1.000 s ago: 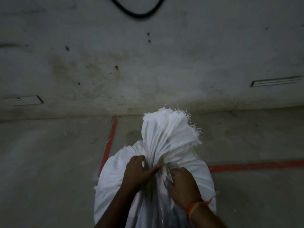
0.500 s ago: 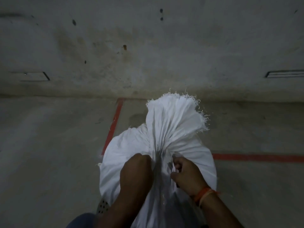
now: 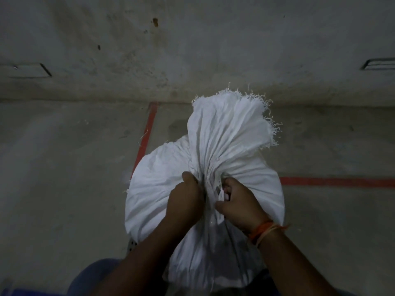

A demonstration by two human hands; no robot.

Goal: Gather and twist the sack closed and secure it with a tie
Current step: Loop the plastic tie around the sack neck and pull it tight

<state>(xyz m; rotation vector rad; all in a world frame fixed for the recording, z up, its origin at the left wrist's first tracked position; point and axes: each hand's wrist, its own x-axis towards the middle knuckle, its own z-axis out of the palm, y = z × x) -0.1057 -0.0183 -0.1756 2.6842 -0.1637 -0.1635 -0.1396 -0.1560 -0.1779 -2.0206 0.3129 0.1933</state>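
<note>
The light is dim and the far details are soft, so much stays uncertain. The white sack (image 3: pixel 205 178) stands on the concrete floor (image 3: pixel 64 178), close to the foot of the wall (image 3: pixel 192 50), beside the corner where two red floor lines (image 3: pixel 147 137) run toward each other; the sack itself covers the place where they would join. Its lower body is cut off by the bottom edge of the picture and partly covered by both forearms. No brand, label or writing can be read on the cloth, the floor or the wall.

The sack's mouth is gathered into a pleated neck, and above the neck the loose top fans out toward the wall, its frayed edge (image 3: pixel 267 116) showing stray threads.

The left hand (image 3: pixel 188 201) is closed against the left side of the neck, fingers curled into the folds and out of sight, so what they press on cannot be told beyond the cloth itself. The right hand (image 3: pixel 239 201) sits at the right side of the neck, thumb and fingers pinched together on a small white piece (image 3: pixel 221 194) at the gather; whether that is a tie or only a fold of sack cannot be made out. An orange thread band (image 3: pixel 261 230) circles the right wrist.

A dark blue shape (image 3: pixel 92 276) at the bottom left is cut off by the frame, and a small perforated pale object (image 3: pixel 132 246) peeps from under the sack's left side; neither can be identified. Two shallow rectangular marks (image 3: pixel 378 64) sit low on the wall, at the left and right edges.
</note>
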